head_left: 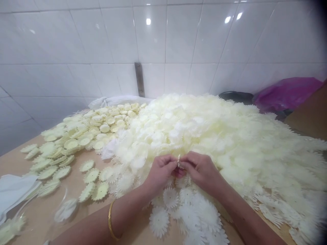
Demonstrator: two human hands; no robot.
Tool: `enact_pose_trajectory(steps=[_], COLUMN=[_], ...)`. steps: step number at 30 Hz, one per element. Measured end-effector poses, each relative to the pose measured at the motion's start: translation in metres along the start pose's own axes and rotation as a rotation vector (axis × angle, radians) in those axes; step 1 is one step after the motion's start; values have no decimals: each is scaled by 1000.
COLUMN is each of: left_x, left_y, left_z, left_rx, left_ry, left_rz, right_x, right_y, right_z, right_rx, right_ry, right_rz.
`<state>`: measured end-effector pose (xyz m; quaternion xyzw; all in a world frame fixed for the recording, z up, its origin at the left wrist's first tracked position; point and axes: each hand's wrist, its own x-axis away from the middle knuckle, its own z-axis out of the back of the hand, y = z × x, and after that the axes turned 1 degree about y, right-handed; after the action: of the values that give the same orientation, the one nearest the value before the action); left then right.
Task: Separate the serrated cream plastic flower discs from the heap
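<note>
Held piece: one small, pale cream piece with a toothed edge (179, 161), off the tabletop (139, 233), near the middle of the view and in front of the large heap. Seen nearly edge-on, as a narrow strip; long axis close to upright, one end up, the other down between the fingers. Which way its face turns cannot be told.

Left hand (161, 167): grip pinching the piece from its left, thumb and fingertips brought together; some fingers curl beneath.

Right hand (204, 168): grip pinching the same piece from its right, thumb below the bent forefinger. The two hands are just beside each other.

Bracelet (110, 219): gold-coloured, around the left forearm.

Loose flower-shaped pieces (158, 222): whitish, fringed, several lying flat and overlapping below the hands.

Large heap (224, 126): many pale fringed pieces, piled behind the hands and spreading right.

Toothed discs (73, 144): yellower and thicker-looking, in a spread group to the left, some tilted on others.

White bundle (65, 210): small, at lower left, near the left forearm.

White sheet-like item (16, 191): at the left edge.

White cloth (122, 100): behind the discs, along the wall.

Tiled wall (181, 34): white, glossy, carrying a metal strip (139, 80), slightly tilted.

Magenta bag-like item (290, 92): at right rear, beside a dark object (236, 97).
</note>
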<state>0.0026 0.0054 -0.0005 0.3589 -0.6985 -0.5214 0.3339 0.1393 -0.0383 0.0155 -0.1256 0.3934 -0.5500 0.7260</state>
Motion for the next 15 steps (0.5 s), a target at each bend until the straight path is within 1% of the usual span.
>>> enact_pose_trajectory(steps=[7,15], left_x=[-1,-1], left_y=[-5,-5], left_z=[-1,2], left_rx=[75,67], left_ry=[8,-5], left_rz=[34,41], right_x=[2,2], right_y=[3,6], right_z=[-5,-8], right_rx=[104,116], right_ry=[15,-9], right_rz=[18,-19])
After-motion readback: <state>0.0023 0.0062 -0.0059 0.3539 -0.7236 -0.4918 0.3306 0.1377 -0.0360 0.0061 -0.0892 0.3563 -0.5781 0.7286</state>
